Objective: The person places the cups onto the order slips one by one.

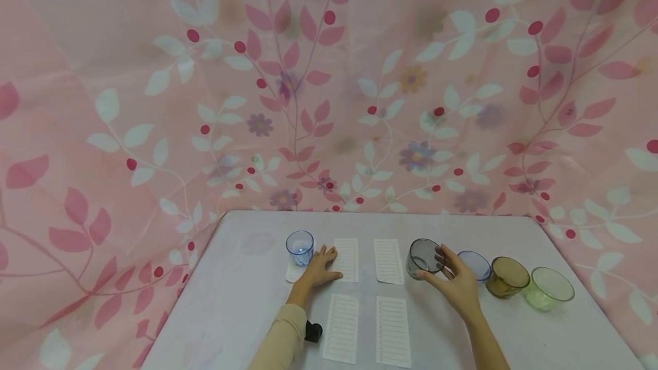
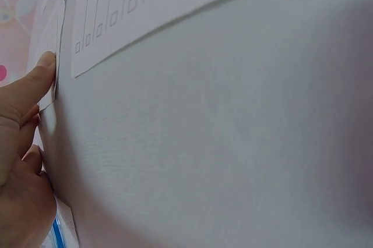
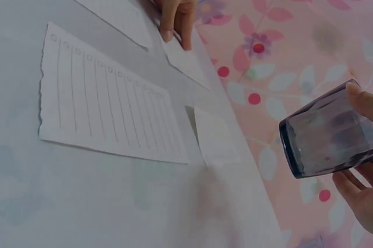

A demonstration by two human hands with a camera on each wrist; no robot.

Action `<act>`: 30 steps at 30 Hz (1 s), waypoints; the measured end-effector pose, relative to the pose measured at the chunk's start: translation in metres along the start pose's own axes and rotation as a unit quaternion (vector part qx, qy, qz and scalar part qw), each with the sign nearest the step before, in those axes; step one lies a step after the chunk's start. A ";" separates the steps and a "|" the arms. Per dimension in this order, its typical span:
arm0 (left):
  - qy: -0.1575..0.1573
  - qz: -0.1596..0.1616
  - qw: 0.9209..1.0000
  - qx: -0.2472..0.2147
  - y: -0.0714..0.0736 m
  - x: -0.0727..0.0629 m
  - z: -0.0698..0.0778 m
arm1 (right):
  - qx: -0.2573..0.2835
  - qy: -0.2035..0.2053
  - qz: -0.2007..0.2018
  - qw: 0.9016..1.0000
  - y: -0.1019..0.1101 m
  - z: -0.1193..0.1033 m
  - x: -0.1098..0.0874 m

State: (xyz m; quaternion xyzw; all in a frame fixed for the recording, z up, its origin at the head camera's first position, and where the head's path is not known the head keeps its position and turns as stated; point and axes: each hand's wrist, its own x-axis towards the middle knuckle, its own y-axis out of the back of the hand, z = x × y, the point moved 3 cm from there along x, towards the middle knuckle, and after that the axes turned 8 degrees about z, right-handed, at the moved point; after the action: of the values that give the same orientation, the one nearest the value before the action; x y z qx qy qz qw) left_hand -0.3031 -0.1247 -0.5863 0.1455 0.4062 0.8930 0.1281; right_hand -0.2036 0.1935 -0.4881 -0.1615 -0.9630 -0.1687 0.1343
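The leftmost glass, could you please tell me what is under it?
White paper shows under the leftmost glass; whatever else lies beneath its base or the left hand is covered.

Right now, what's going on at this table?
A person's right-hand grip holds a smoky-grey transparent cup, which looks lifted off the white table. The left-hand grip, fingers spread, touches a rectangular white paper slip. Left of that, a light-blue transparent cup stands on another white slip. Right of the held cup stand a round blue transparent cup, an amber one and a pale-green one.
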 end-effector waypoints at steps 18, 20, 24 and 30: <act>0.026 0.005 0.999 -0.036 0.003 -0.001 0.001 | 0.070 -0.021 -0.041 0.996 -0.068 0.004 0.047; 0.026 0.008 0.999 -0.038 0.003 -0.002 0.001 | 0.078 -0.022 -0.045 0.996 -0.072 -0.001 0.050; 0.022 0.008 0.999 -0.033 0.002 -0.002 0.002 | 0.087 -0.024 -0.056 0.994 -0.080 -0.016 0.050; 0.023 0.010 0.999 -0.041 0.003 -0.002 0.003 | 0.090 0.000 -0.070 0.993 -0.100 -0.010 0.056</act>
State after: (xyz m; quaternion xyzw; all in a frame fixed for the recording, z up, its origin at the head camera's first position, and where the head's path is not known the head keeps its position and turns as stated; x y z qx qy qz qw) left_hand -0.3011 -0.1253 -0.5827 0.1232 0.3707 0.9133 0.1153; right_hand -0.2880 0.1152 -0.4898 -0.0810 -0.9833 -0.0899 0.1362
